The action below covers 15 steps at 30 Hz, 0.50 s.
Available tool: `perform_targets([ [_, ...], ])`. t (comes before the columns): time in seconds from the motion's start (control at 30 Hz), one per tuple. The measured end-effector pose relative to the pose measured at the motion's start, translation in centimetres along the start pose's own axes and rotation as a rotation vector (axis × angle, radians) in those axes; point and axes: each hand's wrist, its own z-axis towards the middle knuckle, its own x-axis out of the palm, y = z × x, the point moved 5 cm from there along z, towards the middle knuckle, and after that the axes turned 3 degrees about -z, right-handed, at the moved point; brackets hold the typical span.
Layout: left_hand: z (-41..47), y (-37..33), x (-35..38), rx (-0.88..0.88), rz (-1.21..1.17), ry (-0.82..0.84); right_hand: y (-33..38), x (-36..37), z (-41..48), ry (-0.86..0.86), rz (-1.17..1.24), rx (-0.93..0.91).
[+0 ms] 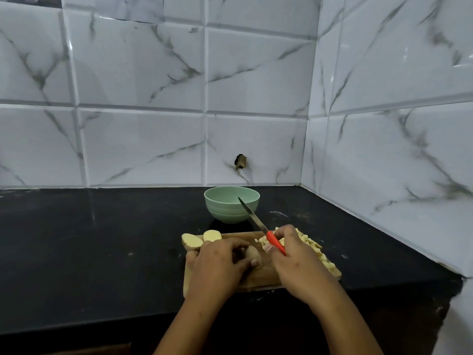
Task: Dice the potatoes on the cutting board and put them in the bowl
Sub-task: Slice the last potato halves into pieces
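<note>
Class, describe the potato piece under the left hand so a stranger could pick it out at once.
On the black counter lies a wooden cutting board. Near its middle the left hand holds a potato piece. It lies brown skin up; the two halves at the back left show pale cut faces, the pile at right is diced.

Cutting board [263,276], lower centre: light wood, visible grain, matt. Knife [258,222]: metal blade with a dull sheen and a smooth red plastic handle. Bowl [231,208], above the board: pale green, satin, plastic by appearance, fine ridges round the lower wall. Potato piece [254,256], board centre: dull tan skin. Potato halves [192,240], board's upper left: pale, smooth cut faces. Countertop [102,252]: black, polished, faint reflections, pale smears. Wall tiles [140,73]: glossy white with grey marble veining.
</note>
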Motion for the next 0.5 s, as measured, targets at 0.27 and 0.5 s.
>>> perform_targets([
  [0.27, -0.2, 0.1, 0.3, 0.028, 0.035, 0.012, -0.6, 0.0, -2.2, 0.043, -0.087, 0.043],
  [0.5, -0.6, -0.1, 0.3, 0.048, 0.106, 0.002, -0.2, 0.3, -3.3, 0.026, -0.219, 0.022],
])
